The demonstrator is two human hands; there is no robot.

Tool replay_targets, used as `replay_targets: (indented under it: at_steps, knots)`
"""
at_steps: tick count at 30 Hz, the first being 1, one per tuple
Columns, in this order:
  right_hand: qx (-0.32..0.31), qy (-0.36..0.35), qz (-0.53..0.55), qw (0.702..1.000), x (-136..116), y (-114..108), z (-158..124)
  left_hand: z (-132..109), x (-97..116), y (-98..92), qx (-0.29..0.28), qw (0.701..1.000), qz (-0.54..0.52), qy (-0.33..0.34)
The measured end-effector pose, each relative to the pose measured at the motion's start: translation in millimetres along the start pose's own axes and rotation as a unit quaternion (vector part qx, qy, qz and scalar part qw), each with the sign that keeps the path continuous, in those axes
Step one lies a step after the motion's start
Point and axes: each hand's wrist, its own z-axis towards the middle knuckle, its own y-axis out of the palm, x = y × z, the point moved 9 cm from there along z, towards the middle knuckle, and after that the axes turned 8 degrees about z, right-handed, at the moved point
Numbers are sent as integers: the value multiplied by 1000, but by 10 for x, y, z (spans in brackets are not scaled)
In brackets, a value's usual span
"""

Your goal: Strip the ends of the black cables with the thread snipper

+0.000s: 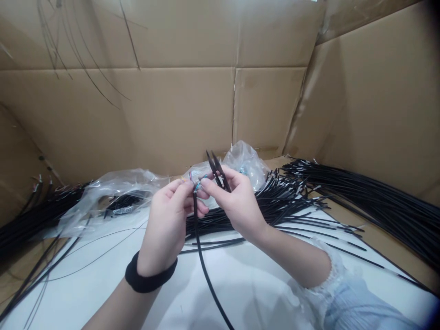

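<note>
My left hand (172, 201) is closed, pinching the stripped upper end of a black cable (202, 256) between thumb and fingers. Thin coloured wires fan out of that end: an orange one and a purple one stick up above my left fingertips, and a blue wire (197, 186) leans to the right. Close beside it, my right hand (233, 195) has its thumb and index fingertip at the blue wire. A black two-pointed tool (218, 172) is held in the same hand, its points upward; whether it is tweezers or snips I cannot tell. The cable hangs down toward me.
Behind my hands lies a pile of black cables (285, 201) on the white table surface (103, 284). More cable bundles lie at the right (371, 201) and left (34, 215). Clear plastic bags (113, 188) sit at the back, before a cardboard wall (178, 110). Thin wires hang upper left.
</note>
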Motion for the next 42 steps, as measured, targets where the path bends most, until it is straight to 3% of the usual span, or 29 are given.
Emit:
replay_targets:
  at_steps: [3,7,10,13,16,19,21,23,27,29,33,35,37,39,42]
  knots:
    - [-47,-10,-8,999,11,37,35,18,-116,83,-55,991,-80,-88]
    - [-39,-32,-62,997,23,-37,132,-14,-232,129,-66,974,-138,-165]
    - [-11,-69,-94,993,-21,-117,201,-14,-219,154,-67,985,-107,-118]
    - [12,-138,-144,980,-92,-193,213,-2,-199,110,-29,998,-13,-46]
    - [0,-280,-248,927,-208,-168,108,19,-167,53,7,999,36,-1]
    - [-61,-434,-359,824,-262,3,-95,49,-157,53,-5,1000,26,-12]
    - [-99,-457,-380,798,-253,63,-130,62,-143,51,-14,999,16,-27]
    - [-79,-427,-368,822,-303,-4,-55,71,-130,50,-24,999,10,-37]
    - [25,-335,-330,882,-443,-308,126,85,-107,29,-41,998,3,-37]
    - [19,-317,-349,882,-466,-352,173,88,-84,10,-45,999,3,-28]
    - [-46,-320,-416,850,-425,-271,199,83,-48,-15,-34,999,16,-18]
    - [-45,-312,-385,868,-405,-269,195,78,-36,-36,-11,1000,25,-12]
    - [1,-288,-322,902,-391,-316,182,66,-22,-64,19,999,38,2]
    - [38,-242,-279,929,-326,-314,158,41,4,-90,48,996,72,28]
    - [32,-148,-264,953,-166,-188,128,-41,96,-131,101,975,169,104]
